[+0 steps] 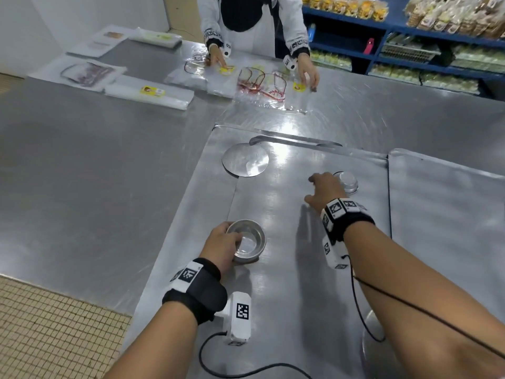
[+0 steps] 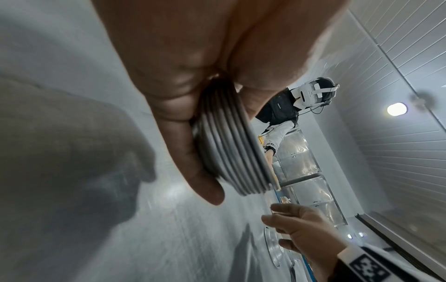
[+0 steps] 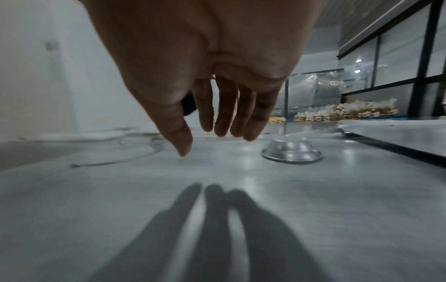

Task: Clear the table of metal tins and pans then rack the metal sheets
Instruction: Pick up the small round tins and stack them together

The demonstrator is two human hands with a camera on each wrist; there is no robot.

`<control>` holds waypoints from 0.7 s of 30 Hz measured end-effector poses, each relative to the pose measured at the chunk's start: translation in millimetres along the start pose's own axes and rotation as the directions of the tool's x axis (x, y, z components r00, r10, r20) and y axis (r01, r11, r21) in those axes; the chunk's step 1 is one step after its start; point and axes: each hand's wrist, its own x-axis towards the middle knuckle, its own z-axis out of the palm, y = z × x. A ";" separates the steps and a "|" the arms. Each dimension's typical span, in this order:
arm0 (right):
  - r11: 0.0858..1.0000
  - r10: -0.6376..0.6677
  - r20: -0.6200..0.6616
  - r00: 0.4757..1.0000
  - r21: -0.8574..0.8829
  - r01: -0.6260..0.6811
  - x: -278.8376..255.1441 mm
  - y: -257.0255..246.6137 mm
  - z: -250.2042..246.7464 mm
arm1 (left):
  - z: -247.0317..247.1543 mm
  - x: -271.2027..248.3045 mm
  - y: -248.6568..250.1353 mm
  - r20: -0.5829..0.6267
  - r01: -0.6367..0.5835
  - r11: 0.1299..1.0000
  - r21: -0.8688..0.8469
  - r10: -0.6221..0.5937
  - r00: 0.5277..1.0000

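My left hand (image 1: pixel 228 242) grips a stack of several nested round metal tins (image 1: pixel 247 239) standing upright on a large metal sheet (image 1: pixel 284 283). In the left wrist view my thumb (image 2: pixel 190 152) curls over the stacked rims (image 2: pixel 231 152). My right hand (image 1: pixel 323 190) hovers open just above the sheet, fingers spread and pointing down (image 3: pixel 205 143). Just right of it, not touched, sits a single tin (image 1: pixel 347 181), upside down (image 3: pixel 292 151). A flat round metal disc (image 1: pixel 245 159) lies at the sheet's far left.
A second metal sheet (image 1: pixel 442 214) lies to the right, its edge raised. Another round metal piece (image 1: pixel 373 324) is half hidden under my right forearm. Across the steel table a person (image 1: pixel 254 28) handles plastic bags (image 1: pixel 259 83). Blue shelves (image 1: pixel 410 31) of packed goods stand behind.
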 end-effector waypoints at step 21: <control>0.925 0.352 -0.126 0.928 0.200 -0.324 47.0 70.9 3.9 | 9.0 19.5 -3.7 0.058 0.018 1.000 0.003 -0.018 0.998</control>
